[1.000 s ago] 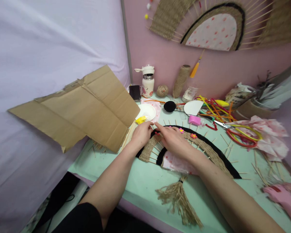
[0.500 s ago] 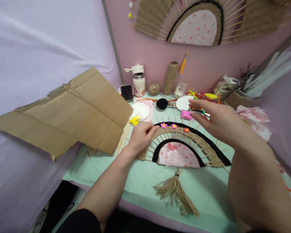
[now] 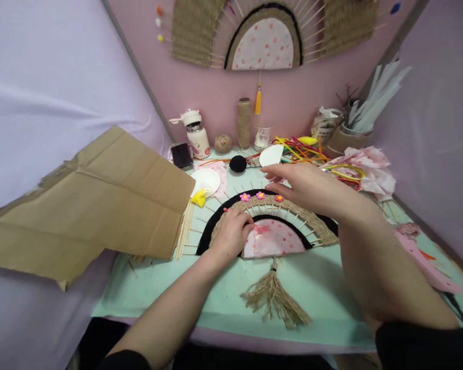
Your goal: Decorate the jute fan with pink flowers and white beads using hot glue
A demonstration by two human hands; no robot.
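Left hand (image 3: 232, 234) seems loosely curled; right hand (image 3: 308, 186) hovers, parted.

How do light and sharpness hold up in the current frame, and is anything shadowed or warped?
Head view: soft, fairly even light, with a faint shadow on the green tablecloth beneath the right forearm; head view: the flowers read clearly, while the pink tool at right looks smeared; head view: the white flask leans, probably from wide-angle stretch.
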